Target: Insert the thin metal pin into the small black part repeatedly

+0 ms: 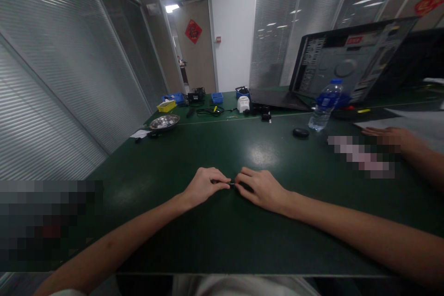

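Both hands pinch one small dark part near the table's (173, 249) near edge.
Left hand (204, 186) and right hand (262, 189) each grasp an end of the part (231, 184); its long axis runs left–right.

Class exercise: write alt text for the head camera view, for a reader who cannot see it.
Two bare hands, left hand and right hand, meet fingertip to fingertip over a small dark object on a dark green table. Behind stand a clear plastic water bottle, a round metal dish and an opened grey computer case; another person's hand rests at right.
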`<act>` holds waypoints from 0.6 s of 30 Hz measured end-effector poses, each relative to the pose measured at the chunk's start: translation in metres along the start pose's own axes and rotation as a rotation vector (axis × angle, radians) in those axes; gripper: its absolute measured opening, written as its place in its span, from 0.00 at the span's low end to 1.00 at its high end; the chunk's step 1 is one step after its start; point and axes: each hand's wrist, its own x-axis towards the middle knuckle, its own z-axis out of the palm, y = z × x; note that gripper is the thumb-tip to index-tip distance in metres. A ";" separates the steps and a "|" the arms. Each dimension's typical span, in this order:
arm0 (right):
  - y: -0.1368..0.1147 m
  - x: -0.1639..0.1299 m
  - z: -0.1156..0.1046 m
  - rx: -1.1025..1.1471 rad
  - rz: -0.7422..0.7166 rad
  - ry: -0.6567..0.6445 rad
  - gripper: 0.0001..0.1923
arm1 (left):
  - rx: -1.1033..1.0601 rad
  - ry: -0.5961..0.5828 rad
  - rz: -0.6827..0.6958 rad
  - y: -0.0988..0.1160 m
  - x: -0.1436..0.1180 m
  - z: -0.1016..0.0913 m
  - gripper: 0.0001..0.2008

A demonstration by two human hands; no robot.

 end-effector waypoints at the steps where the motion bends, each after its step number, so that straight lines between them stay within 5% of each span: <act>1: 0.000 0.000 0.001 -0.001 -0.003 0.002 0.11 | 0.007 -0.010 0.017 0.001 0.000 0.000 0.09; 18: 0.000 -0.001 0.002 -0.026 -0.021 -0.015 0.11 | 0.092 -0.018 -0.004 0.010 0.002 -0.004 0.12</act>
